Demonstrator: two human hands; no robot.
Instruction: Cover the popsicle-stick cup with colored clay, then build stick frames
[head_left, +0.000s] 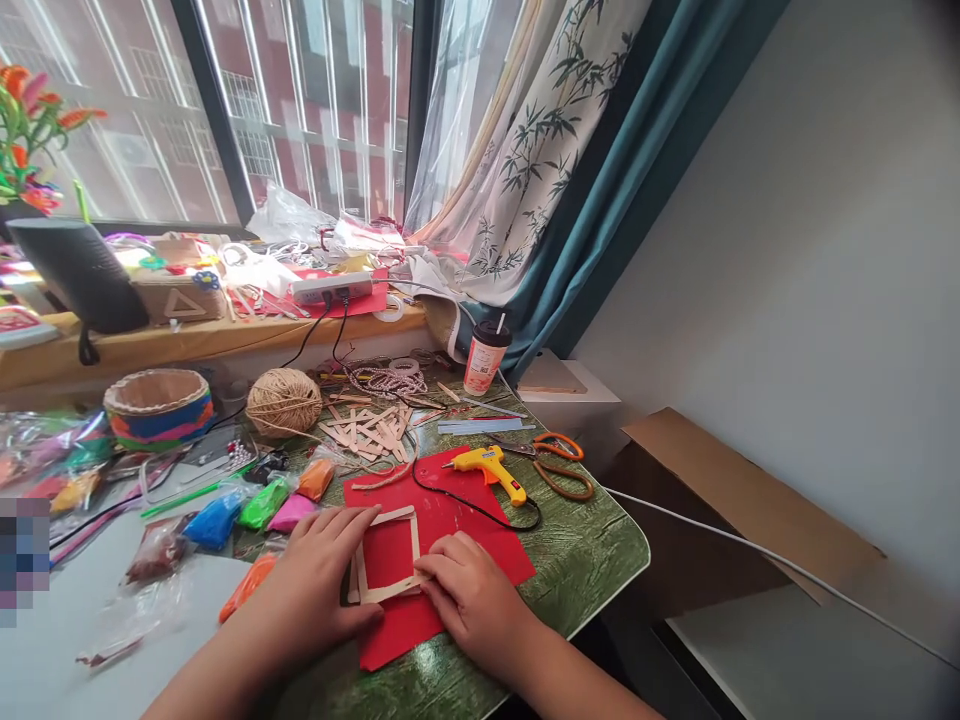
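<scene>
A square frame of wooden craft sticks [415,540] lies over a red sheet [480,530]. My left hand [322,570] is closed around the frame's left side, fingers at its top corner and thumb near the bottom one. At the lower right corner, my right hand [472,600] pinches the stick ends between thumb and fingers. A yellow glue gun [491,470] rests on the sheet behind the frame, its nozzle pointing left. Loose craft sticks [375,430] are piled farther back.
Orange-handled scissors [559,447] and a lidded cup [486,360] stand or lie at the right. Behind my left hand are bags of coloured clay [217,517], a twine ball [283,402] and a colourful basket [159,432]. The table edge curves at the right.
</scene>
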